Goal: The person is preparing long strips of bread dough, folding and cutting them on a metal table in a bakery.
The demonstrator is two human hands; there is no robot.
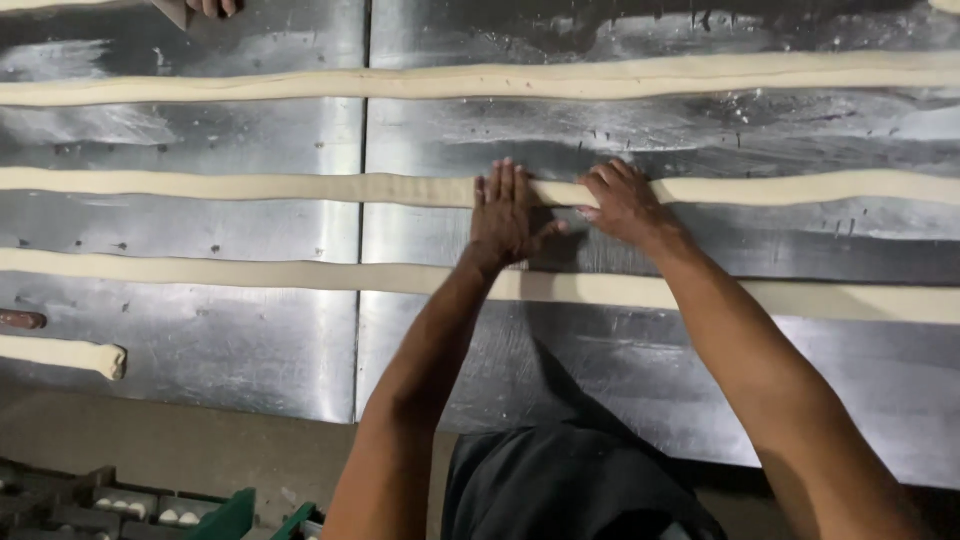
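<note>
1. On the metal table [250, 350], four long dough ropes run left to right, roughly parallel and apart from each other.
2. Left hand [505, 212] lies flat, palm down, fingers together and extended, on the second dough rope [300, 186] from the far edge. No grasp, just pressing.
3. Right hand [622, 205] sits just beside it on the same rope, fingers curved over the top. Looks like an open press rather than a closed grip, but the underside is hidden.
4. Both forearms cross over the third dough rope [200, 268] without visibly touching it.
5. Far dough rope [500, 80] spans the whole table width.
6. Short dough end [70, 354] lies near the left front edge.
7. Another person's fingers [212, 7] show at the top edge.
8. Green crate [235, 515] sits below the table, bottom left.
</note>
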